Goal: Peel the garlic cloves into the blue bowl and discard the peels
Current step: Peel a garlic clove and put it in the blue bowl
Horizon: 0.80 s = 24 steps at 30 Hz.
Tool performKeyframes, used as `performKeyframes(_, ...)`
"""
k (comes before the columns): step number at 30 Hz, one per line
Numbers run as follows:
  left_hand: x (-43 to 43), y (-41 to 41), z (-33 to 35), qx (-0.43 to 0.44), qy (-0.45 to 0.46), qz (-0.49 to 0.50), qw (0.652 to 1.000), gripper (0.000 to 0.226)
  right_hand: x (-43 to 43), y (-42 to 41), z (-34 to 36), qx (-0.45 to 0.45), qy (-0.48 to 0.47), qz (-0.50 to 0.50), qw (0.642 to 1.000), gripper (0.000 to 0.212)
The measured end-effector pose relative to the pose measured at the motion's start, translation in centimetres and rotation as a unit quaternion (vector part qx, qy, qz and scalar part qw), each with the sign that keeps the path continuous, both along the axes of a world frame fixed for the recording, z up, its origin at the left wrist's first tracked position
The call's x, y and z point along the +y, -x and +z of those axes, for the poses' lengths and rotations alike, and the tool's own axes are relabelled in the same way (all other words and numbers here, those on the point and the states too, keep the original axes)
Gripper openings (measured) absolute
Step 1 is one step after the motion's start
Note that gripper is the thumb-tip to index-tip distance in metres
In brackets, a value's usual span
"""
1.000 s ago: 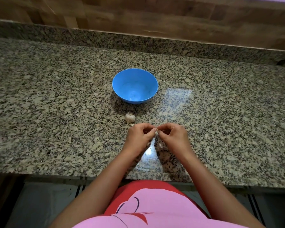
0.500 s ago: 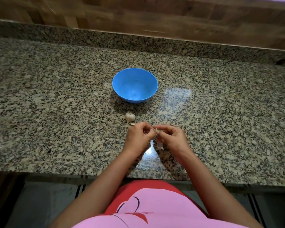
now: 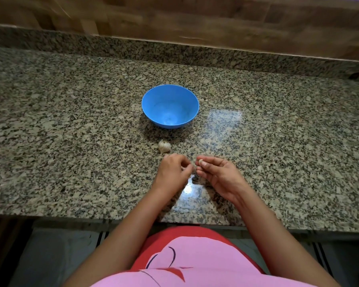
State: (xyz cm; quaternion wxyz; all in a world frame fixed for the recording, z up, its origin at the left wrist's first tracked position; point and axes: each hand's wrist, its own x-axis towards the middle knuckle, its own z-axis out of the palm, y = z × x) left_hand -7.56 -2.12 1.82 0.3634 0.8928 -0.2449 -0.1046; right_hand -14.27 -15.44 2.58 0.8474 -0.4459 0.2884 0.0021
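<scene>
Head view, looking down on a granite counter [image 3: 71, 141]: the person's right hand [image 3: 218, 175] pinches a small garlic clove [image 3: 201, 162] between thumb and fingertips. The left hand [image 3: 172, 170] sits close beside it, not quite touching, fingers curled; whether it holds a scrap of peel I cannot tell. A garlic bulb [image 3: 164, 147] lies just beyond the left hand, with the blue bowl [image 3: 153, 112] farther back.
</scene>
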Motion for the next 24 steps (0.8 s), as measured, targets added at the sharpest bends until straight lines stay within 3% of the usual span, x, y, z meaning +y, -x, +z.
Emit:
performKeyframes(3,0.3,-0.3,0.2,0.021,0.026,0.016,0.999,0.004,0.3,0.1,-0.1,0.007,-0.001,-0.012,1.0,0.016)
performKeyframes(6,0.3,-0.4,0.5,0.098,0.074,0.009,0.992,0.012,0.4,0.2,0.2,0.015,0.032,-0.035,0.999,0.016)
performKeyframes(11,0.0,-0.1,0.3,0.253,0.211,0.021,0.944,0.016,0.5,0.0,0.6,-0.007,0.049,-0.066,0.997,0.021)
performKeyframes(20,-0.9,-0.6,0.0,0.286,0.287,0.044,0.913,0.014,0.1,-0.4,0.5,0.016,0.058,-0.03,0.998,0.014)
performKeyframes(24,-1.4,-1.5,-0.2,0.278,0.262,0.029,0.924,0.018,-0.1,-1.3,0.5,0.016,0.107,-0.035,0.994,0.013)
